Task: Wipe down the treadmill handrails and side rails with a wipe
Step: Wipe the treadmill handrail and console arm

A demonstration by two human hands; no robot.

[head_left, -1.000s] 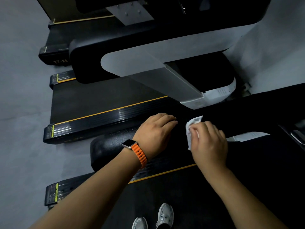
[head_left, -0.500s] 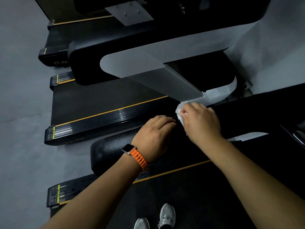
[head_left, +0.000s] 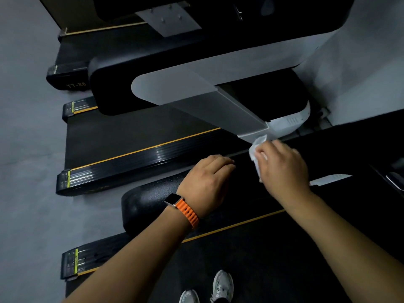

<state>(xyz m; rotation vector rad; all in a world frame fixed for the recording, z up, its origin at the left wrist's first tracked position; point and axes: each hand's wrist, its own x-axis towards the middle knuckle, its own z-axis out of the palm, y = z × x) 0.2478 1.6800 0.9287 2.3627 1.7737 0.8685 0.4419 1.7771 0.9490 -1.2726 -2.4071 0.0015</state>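
now on the handrail top, wipe under the right hand

judging by the pose, the step in hand is the top of the near treadmill's black padded handrail (head_left: pixel 148 202). the right hand (head_left: pixel 284 169) bears down on the crumpled white wipe (head_left: pixel 256 149), fingers bent over it and gripping it. a little motion blur hides exactly how the thumb sits. the wipe lies on the rail's far part, toward the console, and its free edge pokes out past the fingertips, just beside the foot of the neighbouring machine's grey upright (head_left: pixel 218 110).

the left hand (head_left: pixel 207 182), an orange-strapped watch (head_left: pixel 175 200) on its wrist, rests palm down on the same handrail, close to the wipe but apart from it. its fingers are relaxed, draped toward the rail's far edge, and hold nothing.

the next move probably calls for drawing the wipe back along the rail toward the rounded near end — which means the left hand has to lift or slide clear first. the low side rail (head_left: pixel 72 262) beside the belt looks untouched by either hand, so much of the job likely remains.
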